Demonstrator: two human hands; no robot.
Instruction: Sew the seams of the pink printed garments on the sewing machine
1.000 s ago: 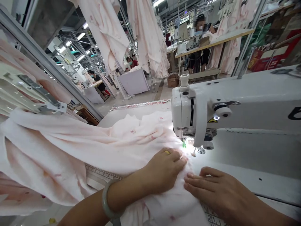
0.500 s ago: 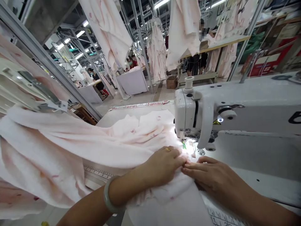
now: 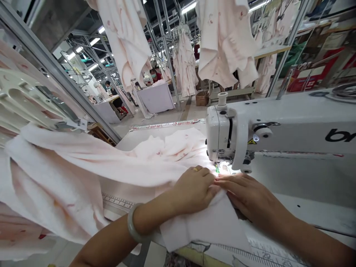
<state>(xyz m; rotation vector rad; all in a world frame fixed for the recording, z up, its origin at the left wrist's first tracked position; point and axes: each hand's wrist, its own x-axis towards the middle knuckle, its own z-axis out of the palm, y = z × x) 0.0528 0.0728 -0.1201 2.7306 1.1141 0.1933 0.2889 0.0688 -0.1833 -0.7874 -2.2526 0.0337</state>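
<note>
The left hand [image 3: 193, 189] and right hand [image 3: 250, 193] lie open, pressing soft, pale pink fabric [image 3: 205, 222] onto the white counter [image 3: 314, 211], just before the sewing machine head [image 3: 222, 133]. A pale jade bangle [image 3: 133, 222] circles the left wrist.

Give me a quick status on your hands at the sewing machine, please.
Left hand and right hand on pale pink fabric, fingertips nearly meeting. Fabric bunched beyond them, up to the sewing machine head. Nothing else between hands and machine.
</note>
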